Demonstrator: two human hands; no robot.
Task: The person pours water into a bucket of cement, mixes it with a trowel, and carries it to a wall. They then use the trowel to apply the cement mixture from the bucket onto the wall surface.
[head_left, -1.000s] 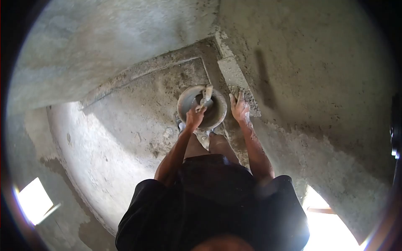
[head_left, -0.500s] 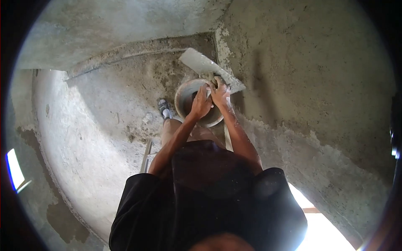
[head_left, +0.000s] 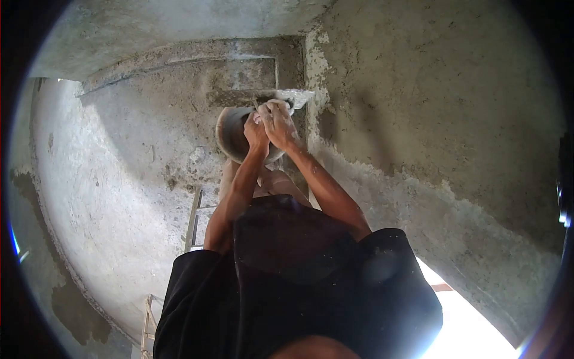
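A round bucket [head_left: 225, 133] stands below my hands, its inside partly covered by them. My right hand [head_left: 278, 124], smeared with pale plaster, is closed at the back of a long flat trowel [head_left: 297, 96], which is seen nearly edge-on beyond the bucket. Close beside it, over the bucket, my left hand [head_left: 257, 133] has its fingers bent together near the trowel's handle. What the left fingers hold, if anything, is too small to make out.
A metal ladder [head_left: 194, 218] stands left of my legs, and another ladder [head_left: 146, 326] shows at the lower left. A rough plastered wall [head_left: 442, 119] rises on the right. A curved ledge [head_left: 149, 64] runs along the back.
Both hands and the bucket appear further left in view. The trowel has tilted from a slanting, broad-faced view to nearly level and edge-on. The foot beside the bucket no longer shows.
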